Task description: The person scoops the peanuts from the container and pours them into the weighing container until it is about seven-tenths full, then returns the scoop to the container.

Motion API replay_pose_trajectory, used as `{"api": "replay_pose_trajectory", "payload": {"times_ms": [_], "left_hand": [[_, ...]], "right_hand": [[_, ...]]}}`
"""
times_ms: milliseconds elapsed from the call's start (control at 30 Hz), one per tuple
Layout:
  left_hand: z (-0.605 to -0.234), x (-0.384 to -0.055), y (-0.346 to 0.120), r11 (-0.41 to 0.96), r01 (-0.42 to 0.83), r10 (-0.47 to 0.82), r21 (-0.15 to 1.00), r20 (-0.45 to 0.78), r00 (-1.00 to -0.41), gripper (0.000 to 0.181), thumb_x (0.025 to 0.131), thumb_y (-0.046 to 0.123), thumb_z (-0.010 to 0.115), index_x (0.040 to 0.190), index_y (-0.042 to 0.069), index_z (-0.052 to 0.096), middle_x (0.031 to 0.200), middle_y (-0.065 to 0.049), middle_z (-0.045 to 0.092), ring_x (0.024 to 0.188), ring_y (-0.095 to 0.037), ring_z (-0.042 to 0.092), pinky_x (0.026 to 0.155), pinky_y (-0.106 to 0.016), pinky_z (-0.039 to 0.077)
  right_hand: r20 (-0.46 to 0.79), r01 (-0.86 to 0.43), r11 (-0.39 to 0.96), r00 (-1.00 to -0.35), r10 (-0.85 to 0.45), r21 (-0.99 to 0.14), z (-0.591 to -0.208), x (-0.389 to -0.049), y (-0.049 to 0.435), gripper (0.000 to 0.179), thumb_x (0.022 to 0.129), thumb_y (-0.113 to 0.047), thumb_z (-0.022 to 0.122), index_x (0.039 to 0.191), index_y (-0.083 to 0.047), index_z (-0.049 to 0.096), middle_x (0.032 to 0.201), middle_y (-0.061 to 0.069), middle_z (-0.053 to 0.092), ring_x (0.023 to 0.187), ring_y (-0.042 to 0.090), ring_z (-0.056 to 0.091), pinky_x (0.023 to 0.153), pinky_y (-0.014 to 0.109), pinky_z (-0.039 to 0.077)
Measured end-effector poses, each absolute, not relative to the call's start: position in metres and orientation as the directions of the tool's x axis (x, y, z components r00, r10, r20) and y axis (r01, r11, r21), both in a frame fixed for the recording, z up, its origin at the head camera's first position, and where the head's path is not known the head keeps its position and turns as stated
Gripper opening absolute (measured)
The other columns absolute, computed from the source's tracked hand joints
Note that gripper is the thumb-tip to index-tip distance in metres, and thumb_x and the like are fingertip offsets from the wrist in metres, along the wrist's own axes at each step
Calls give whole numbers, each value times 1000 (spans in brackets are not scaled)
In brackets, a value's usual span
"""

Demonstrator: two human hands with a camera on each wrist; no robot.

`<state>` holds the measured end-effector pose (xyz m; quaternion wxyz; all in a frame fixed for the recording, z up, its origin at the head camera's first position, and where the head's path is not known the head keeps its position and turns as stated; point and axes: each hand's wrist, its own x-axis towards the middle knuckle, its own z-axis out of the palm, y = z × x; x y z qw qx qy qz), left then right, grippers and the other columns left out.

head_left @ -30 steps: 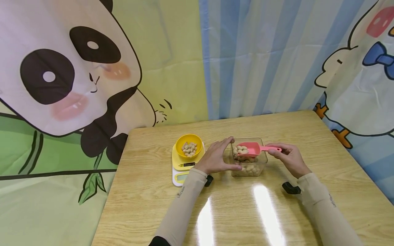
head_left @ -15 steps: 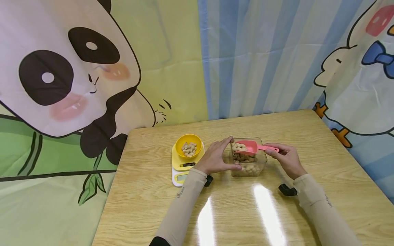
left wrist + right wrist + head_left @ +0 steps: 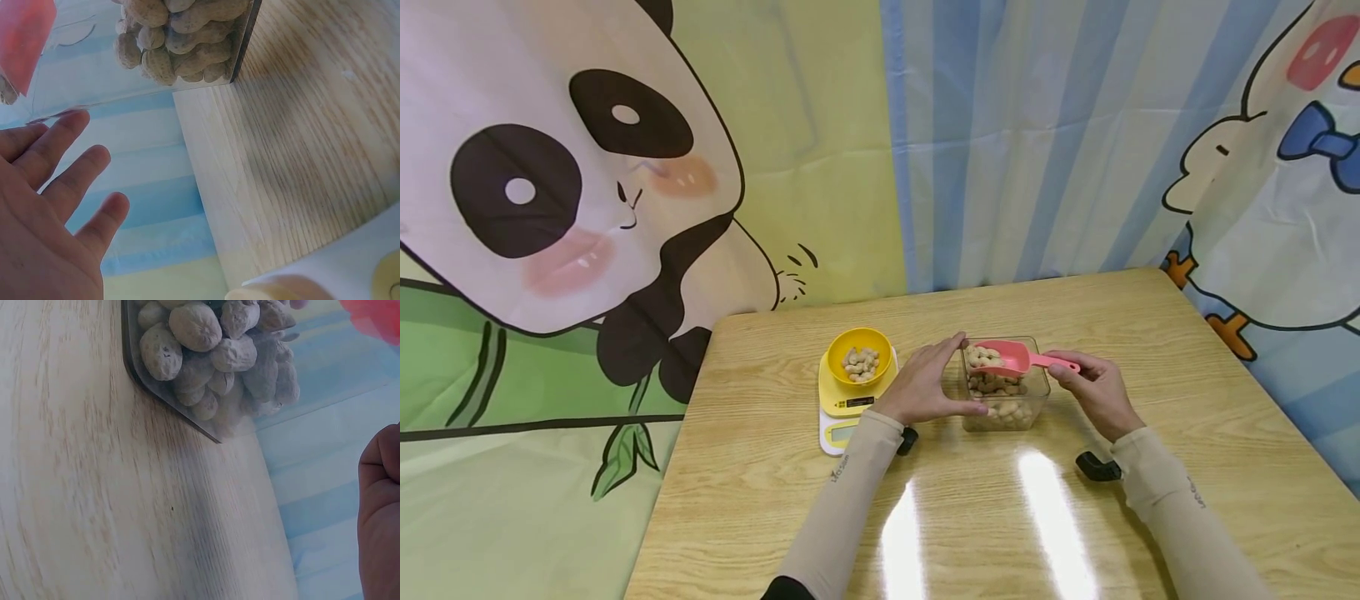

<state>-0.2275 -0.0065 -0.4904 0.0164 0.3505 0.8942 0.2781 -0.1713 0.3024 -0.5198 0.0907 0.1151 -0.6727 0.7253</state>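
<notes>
In the head view a clear plastic container (image 3: pixel 1040 408) of unshelled peanuts (image 3: pixel 1009 412) stands on the table. My left hand (image 3: pixel 925 387) rests against its left side, thumb at the front and fingertips by the back corner. The left wrist view shows those fingers (image 3: pixel 76 178) fairly straight, one fingertip touching the rim. My right hand (image 3: pixel 1099 390) pinches the handle of a pink scoop (image 3: pixel 1017 357), held level over the container's opening with several peanuts (image 3: pixel 981 357) in it. The right wrist view catches only part of the right hand (image 3: pixel 382 500) and the scoop's blurred pink edge (image 3: pixel 378 317).
Left of the container, a yellow bowl (image 3: pixel 835 367) with several peanuts (image 3: pixel 861 364) sits on a yellow and white kitchen scale (image 3: pixel 842 400). The scale's display is unreadable. Printed curtains (image 3: pixel 970 167) hang behind the wooden table (image 3: pixel 760 500).
The right hand and the loaded scoop have shifted slightly left and a little up over the container. The left hand stays in place.
</notes>
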Motion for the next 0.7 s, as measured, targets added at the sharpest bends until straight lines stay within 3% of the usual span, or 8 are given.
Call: {"api": "replay_pose_trajectory", "payload": {"times_ms": [200, 433, 700], "left_hand": [[-488, -226, -11, 620, 606, 627, 497, 149, -764, 124, 69, 89, 63, 164, 32, 10, 164, 14, 25, 149, -16, 30, 123, -41, 22], [-476, -228, -29, 616, 611, 603, 497, 202, -772, 121, 70, 85, 67, 163, 28, 18, 159, 15, 36, 144, -14, 37, 121, -42, 26], [-462, -239, -77, 685, 562, 530, 464, 214, -821, 119, 71, 85, 66, 164, 30, 15, 162, 16, 29, 150, -17, 28, 123, -44, 20]], "right_hand": [[275, -275, -36, -961, -13, -961, -518, -170, 305, 25, 100, 1, 61, 122, 10, 68, 86, -1, 61, 73, 10, 47, 61, 21, 46], [284, -284, -4, -959, -7, -959, -516, -171, 311, 25, 100, 0, 61, 122, 10, 68, 87, -1, 59, 74, 12, 47, 61, 21, 45], [305, -305, 46, -952, -5, -951, -509, -173, 319, 25, 100, -1, 61, 123, 9, 68, 90, 2, 61, 75, 14, 48, 62, 22, 45]]}}
